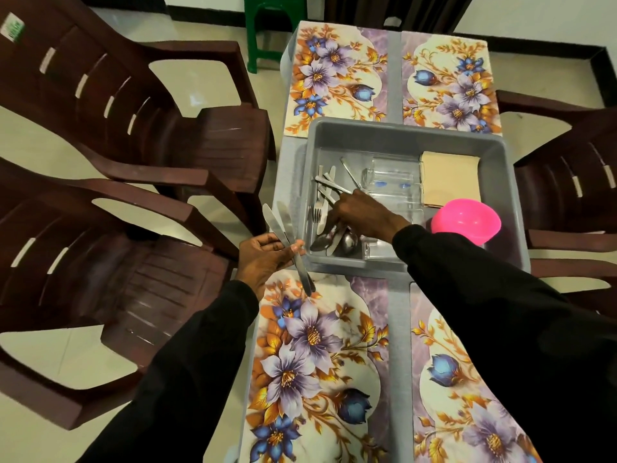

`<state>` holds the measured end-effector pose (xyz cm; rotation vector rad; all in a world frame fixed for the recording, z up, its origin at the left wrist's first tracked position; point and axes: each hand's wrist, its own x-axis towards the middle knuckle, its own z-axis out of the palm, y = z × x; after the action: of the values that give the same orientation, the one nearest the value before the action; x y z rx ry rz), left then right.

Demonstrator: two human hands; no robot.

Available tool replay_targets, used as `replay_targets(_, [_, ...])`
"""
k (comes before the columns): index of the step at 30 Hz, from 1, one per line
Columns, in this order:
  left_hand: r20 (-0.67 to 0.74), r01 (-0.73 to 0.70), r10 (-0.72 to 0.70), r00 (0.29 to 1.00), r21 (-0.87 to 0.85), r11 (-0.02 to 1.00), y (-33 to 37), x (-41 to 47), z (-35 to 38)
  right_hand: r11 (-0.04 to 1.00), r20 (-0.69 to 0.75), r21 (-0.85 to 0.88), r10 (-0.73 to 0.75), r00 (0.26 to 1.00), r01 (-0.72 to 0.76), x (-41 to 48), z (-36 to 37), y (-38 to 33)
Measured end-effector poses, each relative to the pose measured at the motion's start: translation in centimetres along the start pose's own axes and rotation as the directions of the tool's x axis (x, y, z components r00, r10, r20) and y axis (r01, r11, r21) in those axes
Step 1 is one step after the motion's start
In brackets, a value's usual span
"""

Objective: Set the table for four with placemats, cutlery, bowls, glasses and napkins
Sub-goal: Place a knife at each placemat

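Possibly knives [277,225] pinched fanned in left hand [263,259] slip floorward, centre-left, while right hand [364,213] pinches cutlery [329,190] in tub [400,130].

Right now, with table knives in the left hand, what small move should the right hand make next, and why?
Probably lift the cutlery piece that the right hand pinches out of the grey tub and pass it to the left hand beside its table knives; the four placemats carry no cutlery yet.
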<state>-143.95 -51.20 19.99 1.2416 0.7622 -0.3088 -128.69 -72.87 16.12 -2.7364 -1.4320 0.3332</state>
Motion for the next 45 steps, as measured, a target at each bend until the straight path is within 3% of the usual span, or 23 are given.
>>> replay_targets(5, [0.007,-0.014,0.014,1.0,0.023,1.0,-0.2,0.0,-0.1,0.983,-0.205,-0.031,0.17,0.964,-0.18,0.1,0.5,0.1])
replay_targets(8, [0.019,-0.013,0.013,1.0,0.002,1.0,-0.3,-0.1,-0.2,0.99,-0.052,0.095,0.108,0.993,-0.103,0.1,0.1,-0.3])
replay_targets(11, [0.014,-0.009,0.009,1.0,-0.002,1.0,-0.2,-0.2,0.0,0.998,0.044,0.063,0.027,0.999,-0.03,-0.2,0.4,-0.9])
replay_targets(16, [0.011,-0.012,0.012,1.0,-0.007,1.0,-0.1,-0.4,0.4,0.999,0.015,0.03,0.025,1.0,-0.026,-0.6,0.8,-1.1])
replay_targets(26, [0.037,-0.013,0.013,0.999,-0.019,1.0,0.1,-0.6,0.9,0.975,0.018,-0.21,-0.067,0.998,0.069,-0.5,1.4,0.1])
replay_targets(34, [0.038,-0.014,0.015,0.999,-0.032,0.999,-0.2,-0.8,1.0,0.965,0.028,-0.229,-0.124,0.992,0.127,-1.2,1.0,0.0])
replay_targets(38, [0.037,-0.012,0.014,0.999,-0.052,0.999,-0.3,-0.8,1.0,0.991,-0.093,-0.047,-0.128,0.987,0.124,-1.7,0.2,-0.2])
replay_targets(41, [0.026,-0.01,0.012,1.0,-0.056,0.998,-0.3,-0.6,0.9,0.98,-0.285,0.198,0.067,0.956,-0.009,-2.5,-1.2,-0.9])
replay_targets(43, [0.028,-0.01,0.012,1.0,-0.052,0.999,-0.4,-0.5,0.7,0.879,-0.34,0.474,0.242,0.909,-0.056,-3.0,-3.2,-2.4])
replay_targets(45, [0.037,-0.019,0.02,0.999,-0.038,0.999,-0.5,-0.4,0.7,0.675,-0.297,0.736,0.395,0.869,-0.055,-3.2,-5.2,-4.2])
